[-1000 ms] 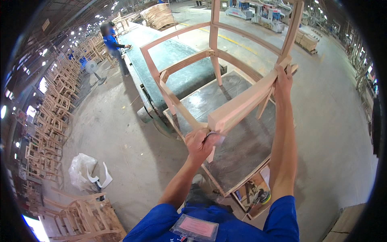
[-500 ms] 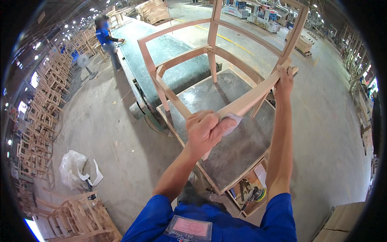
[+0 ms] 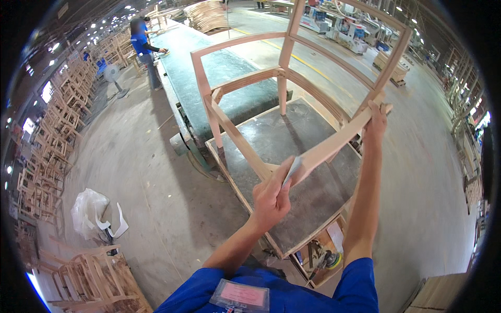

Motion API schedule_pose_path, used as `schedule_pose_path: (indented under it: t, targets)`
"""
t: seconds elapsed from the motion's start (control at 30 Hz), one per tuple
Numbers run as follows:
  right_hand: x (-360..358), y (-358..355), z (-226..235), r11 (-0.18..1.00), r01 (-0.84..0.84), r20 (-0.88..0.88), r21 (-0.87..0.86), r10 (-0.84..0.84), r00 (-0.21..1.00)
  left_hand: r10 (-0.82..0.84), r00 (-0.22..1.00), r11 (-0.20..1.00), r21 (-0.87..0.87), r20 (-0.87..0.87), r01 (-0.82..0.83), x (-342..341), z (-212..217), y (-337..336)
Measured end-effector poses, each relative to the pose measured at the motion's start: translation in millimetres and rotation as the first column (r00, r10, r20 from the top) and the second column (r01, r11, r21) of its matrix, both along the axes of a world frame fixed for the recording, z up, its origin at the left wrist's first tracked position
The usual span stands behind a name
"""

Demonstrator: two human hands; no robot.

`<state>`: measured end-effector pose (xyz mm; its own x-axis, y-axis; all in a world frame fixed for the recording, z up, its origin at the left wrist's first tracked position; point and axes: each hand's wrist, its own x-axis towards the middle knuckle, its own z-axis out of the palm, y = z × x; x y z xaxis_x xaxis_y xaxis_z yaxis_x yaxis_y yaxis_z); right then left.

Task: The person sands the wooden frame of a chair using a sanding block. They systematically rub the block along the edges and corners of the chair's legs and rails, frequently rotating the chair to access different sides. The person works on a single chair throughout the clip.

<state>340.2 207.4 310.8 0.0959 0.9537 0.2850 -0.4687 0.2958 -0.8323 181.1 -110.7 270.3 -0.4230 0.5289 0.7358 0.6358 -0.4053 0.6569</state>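
An unpainted wooden chair frame (image 3: 284,52) stands on a dark-topped worktable (image 3: 261,133). My left hand (image 3: 272,201) is closed on a folded grey sheet of sandpaper (image 3: 294,170), pinched between thumb and fingers. The sheet is against the near end of the chair's armrest (image 3: 334,143). At the armrest's other end, close to the back post, my right hand (image 3: 374,125) is wrapped around the wood. The chair's front leg on this side is mostly hidden behind my left hand.
Below the tabletop, an open drawer (image 3: 313,284) holds a sander with a yellow-edged pad (image 3: 332,259). A long green-topped conveyor (image 3: 209,68) adjoins the table, with a co-worker (image 3: 143,49) beside it. Plastic wrap (image 3: 88,208) and chair parts (image 3: 88,279) lie left; stacked frames (image 3: 62,125) line that side.
My left hand has turned from knuckles-up over the armrest's end to a more upright pinch, and drawn slightly nearer to me. My right hand keeps its grip. The view has shifted slightly.
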Motion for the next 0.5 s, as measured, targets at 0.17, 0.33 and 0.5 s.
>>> schedule_pose_path:
  t: [0.17, 0.33, 0.5]
  targets:
    - [2.0, -0.2, 6.9, 1.0, -0.014, 0.083, -0.024, 0.016, 0.996, -0.077, 0.995, 0.978, -0.19, 0.06, 0.087, -73.8, -57.1, -13.5]
    - [15.0, -3.6, 19.9, 0.98, 0.147, 0.47, -0.132, -0.069, 0.88, 0.064, 0.988, 0.994, -0.098, 0.143, -0.051, -182.3, -47.6, 3.4]
    - [23.7, 4.4, 23.4, 0.92, 0.383, 0.745, 0.088, -0.316, 0.587, 0.15, 0.881, 0.987, -0.017, 0.448, -0.16, -305.1, -56.0, 37.0]
